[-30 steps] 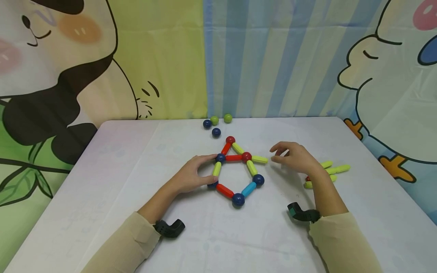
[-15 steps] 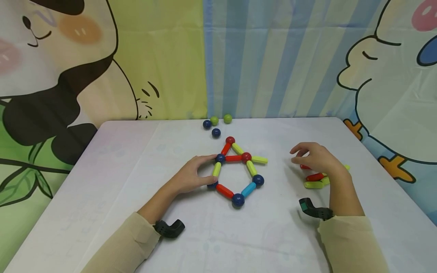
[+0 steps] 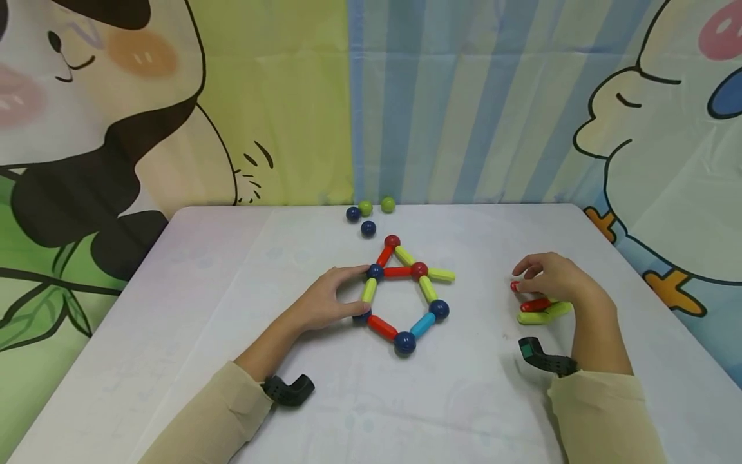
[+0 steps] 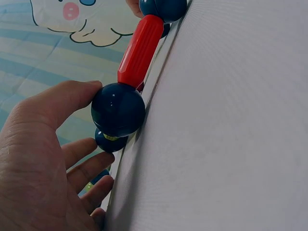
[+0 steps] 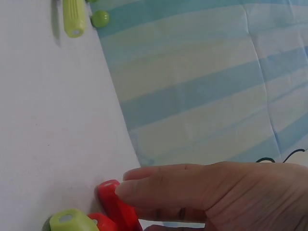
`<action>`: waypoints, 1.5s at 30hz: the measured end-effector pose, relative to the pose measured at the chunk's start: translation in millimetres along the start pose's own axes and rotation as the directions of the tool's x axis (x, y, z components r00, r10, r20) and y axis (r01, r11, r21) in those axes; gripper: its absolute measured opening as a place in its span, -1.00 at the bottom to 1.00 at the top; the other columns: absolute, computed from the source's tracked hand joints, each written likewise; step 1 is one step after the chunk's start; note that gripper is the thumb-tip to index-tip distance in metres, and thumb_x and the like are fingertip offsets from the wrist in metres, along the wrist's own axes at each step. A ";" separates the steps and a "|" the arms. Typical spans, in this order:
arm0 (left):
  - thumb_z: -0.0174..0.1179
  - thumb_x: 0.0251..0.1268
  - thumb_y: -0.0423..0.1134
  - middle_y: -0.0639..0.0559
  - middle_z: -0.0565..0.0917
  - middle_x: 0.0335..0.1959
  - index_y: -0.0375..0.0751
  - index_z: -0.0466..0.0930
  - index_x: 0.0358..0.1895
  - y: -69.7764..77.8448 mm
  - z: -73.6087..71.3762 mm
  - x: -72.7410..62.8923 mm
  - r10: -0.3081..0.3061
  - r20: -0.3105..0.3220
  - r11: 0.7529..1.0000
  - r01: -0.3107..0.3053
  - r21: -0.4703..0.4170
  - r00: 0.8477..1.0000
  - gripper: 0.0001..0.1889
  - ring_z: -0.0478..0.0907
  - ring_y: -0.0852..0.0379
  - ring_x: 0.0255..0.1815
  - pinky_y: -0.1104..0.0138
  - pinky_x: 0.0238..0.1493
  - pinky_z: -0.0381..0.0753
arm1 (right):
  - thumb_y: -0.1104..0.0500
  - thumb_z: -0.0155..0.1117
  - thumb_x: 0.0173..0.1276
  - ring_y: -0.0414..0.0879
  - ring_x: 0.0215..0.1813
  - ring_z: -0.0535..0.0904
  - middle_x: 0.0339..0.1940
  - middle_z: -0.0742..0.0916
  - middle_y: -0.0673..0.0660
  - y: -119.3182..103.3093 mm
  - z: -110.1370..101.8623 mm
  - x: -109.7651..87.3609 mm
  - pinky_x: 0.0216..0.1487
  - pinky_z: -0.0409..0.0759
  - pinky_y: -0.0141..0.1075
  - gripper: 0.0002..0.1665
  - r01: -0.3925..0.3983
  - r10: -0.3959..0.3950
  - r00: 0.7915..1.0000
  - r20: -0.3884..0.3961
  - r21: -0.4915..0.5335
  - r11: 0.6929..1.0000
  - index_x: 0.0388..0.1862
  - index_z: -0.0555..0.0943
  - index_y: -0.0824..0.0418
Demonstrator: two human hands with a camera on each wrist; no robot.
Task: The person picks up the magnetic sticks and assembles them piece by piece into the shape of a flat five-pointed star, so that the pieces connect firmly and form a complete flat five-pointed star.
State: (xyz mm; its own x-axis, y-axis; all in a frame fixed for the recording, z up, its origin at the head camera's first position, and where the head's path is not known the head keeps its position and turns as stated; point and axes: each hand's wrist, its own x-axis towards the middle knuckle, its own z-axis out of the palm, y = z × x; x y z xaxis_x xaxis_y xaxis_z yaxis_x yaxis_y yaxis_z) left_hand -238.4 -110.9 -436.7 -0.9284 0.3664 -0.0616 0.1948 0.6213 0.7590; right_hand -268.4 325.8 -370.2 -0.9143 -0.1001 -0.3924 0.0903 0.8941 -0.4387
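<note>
On the white table lies a magnetic ball-and-stick frame (image 3: 397, 272), a five-sided ring with a triangle on its far side and one loose-ended yellow-green stick. My left hand (image 3: 324, 300) holds its left side, thumb at the lower dark blue ball (image 4: 118, 109) and a fingertip at the upper blue ball (image 3: 375, 270). Over on the right, my right hand (image 3: 554, 278) has its thumb and fingers around a red magnetic stick (image 5: 115, 204), whose end shows at the fingertips. Beside it lie another red stick (image 3: 536, 305) and yellow-green sticks (image 3: 534, 318), partly hidden by the hand.
Behind the frame, near the table's far edge, sit two green balls (image 3: 388, 205) and two dark blue balls (image 3: 368, 229). A printed curtain (image 3: 452, 103) hangs right behind that edge. Each wrist wears a black camera band (image 3: 288, 390).
My right hand has moved right, away from the frame, and come down on the red stick in the pile. The left hand has stayed at the frame.
</note>
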 end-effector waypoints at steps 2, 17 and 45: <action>0.39 0.24 0.12 0.10 0.37 0.57 0.27 0.36 0.54 0.0 0.4 0.1 0.001 0.002 1.000 -0.001 -0.003 1.000 -0.23 0.20 -0.05 0.64 -0.18 0.56 0.22 | 0.11 0.35 0.40 0.15 -0.01 0.55 0.14 0.59 0.38 1.7 1.7 1.4 -0.16 0.67 -0.23 -0.57 -0.013 0.013 1.000 0.004 0.004 1.000 0.19 0.60 0.24; 0.38 0.24 0.10 0.10 0.38 0.56 0.22 0.36 0.55 -1.5 2.0 0.1 0.017 0.010 1.000 -0.017 -0.011 1.000 -0.23 0.21 -0.04 0.64 -0.16 0.57 0.22 | 0.12 0.39 0.37 0.13 -0.07 0.57 0.07 0.64 0.38 9.2 8.2 5.1 -0.17 0.67 -0.21 -0.52 -0.024 0.024 0.999 -0.022 -0.022 0.999 0.19 0.61 0.34; 0.37 0.25 0.12 0.09 0.39 0.56 0.22 0.37 0.54 -0.6 -0.4 -0.5 0.019 0.004 1.000 -0.019 -0.001 1.000 -0.24 0.22 -0.04 0.63 -0.16 0.56 0.24 | 0.09 0.34 0.44 0.04 -0.02 0.62 0.16 0.69 0.25 -30.4 28.0 16.5 -0.03 0.67 -0.22 -0.59 0.243 -0.256 0.965 0.052 0.184 0.952 0.22 0.65 0.16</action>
State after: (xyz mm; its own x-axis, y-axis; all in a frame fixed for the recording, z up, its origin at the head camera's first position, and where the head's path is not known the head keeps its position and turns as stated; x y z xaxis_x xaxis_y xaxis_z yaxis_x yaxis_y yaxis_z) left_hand -238.2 -111.7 -436.9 -0.9231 0.3814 -0.0496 0.2124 0.6130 0.7610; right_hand -275.2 284.8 -386.0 -0.8851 -0.3485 -0.3085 -0.0633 0.7467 -0.6621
